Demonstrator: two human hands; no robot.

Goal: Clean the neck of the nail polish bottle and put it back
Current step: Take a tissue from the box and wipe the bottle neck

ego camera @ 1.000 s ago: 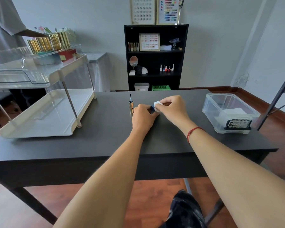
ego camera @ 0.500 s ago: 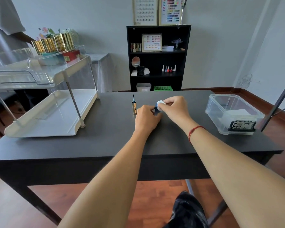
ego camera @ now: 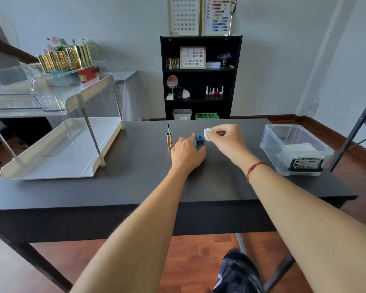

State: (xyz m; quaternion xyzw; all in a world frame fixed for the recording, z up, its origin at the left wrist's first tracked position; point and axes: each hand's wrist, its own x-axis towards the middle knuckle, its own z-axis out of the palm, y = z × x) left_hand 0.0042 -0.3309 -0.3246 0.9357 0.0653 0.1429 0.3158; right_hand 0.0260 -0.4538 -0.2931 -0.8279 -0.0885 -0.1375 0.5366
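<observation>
Our left grip point(ego camera: 186, 152) clasps the square dark-blue glass nail polish bottle point(ego camera: 199, 141) upright on the table point(ego camera: 135, 176) for steadiness; our right grip point(ego camera: 224, 137) pinches a white cotton pad point(ego camera: 207, 133) beside its neck.

**What the surfaces look like on my feed**

The counter point(ego camera: 135, 182) reads to me as matt dark laminate, smooth, with only a dull sheen. The nail polish bottle point(ego camera: 199, 141) is glossy blue glass. Its cap point(ego camera: 169, 142) is mirror-bright gold, and I cannot tell whether it is metal or metallised plastic. The cotton pad point(ego camera: 207, 134) looks white, soft and fibrous. The storage box point(ego camera: 269, 142) is clear, smooth plastic. The rack point(ego camera: 51, 163) has glossy cream plastic trays on metal posts. The floor point(ego camera: 188, 256) is reddish varnished wood.
</observation>
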